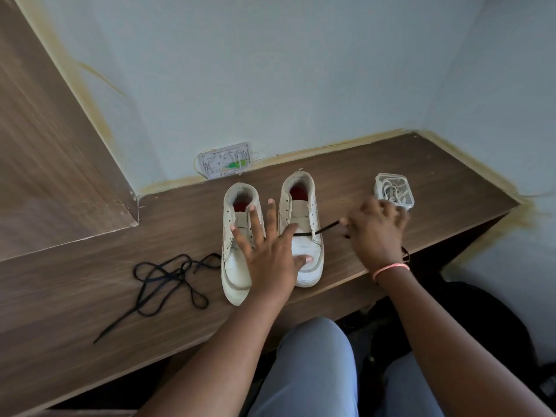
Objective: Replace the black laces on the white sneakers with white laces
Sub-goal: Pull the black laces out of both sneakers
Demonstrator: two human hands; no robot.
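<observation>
Sneakers first: we have the pair side by side on the wooden bench [90, 290], toes toward us, heels toward the wall. The left sneaker [236, 260] has bare eyelets, no lace in it. The right sneaker [304, 236] carries one black lace [326, 227], a single bar across the lowest eyelets with its end running out to the right.

Our left hand [267, 251] lies flat, fingers spread and straight, across both shoes at once: fingers over the left sneaker's tongue and the gap between the two, thumb pressed down on the toe of the right one. It grips nothing, only holds the shoes down.

Our right hand [376, 227] is just right of the right sneaker, a pink band [391, 269] on its wrist. It is blurred, fingers curled, and the lace's free end leads straight into the fingertips, so we are pinching that end, the lace drawn taut between hand and eyelet.

To the left on the bench lies a loose lace [168, 281], black, in a tangle, well apart from the shoes. At the far right a clear tub [394, 189] holds the white laces [392, 191], just beyond our right hand. Against the wall behind the shoes leans a small printed card [225, 160].
</observation>
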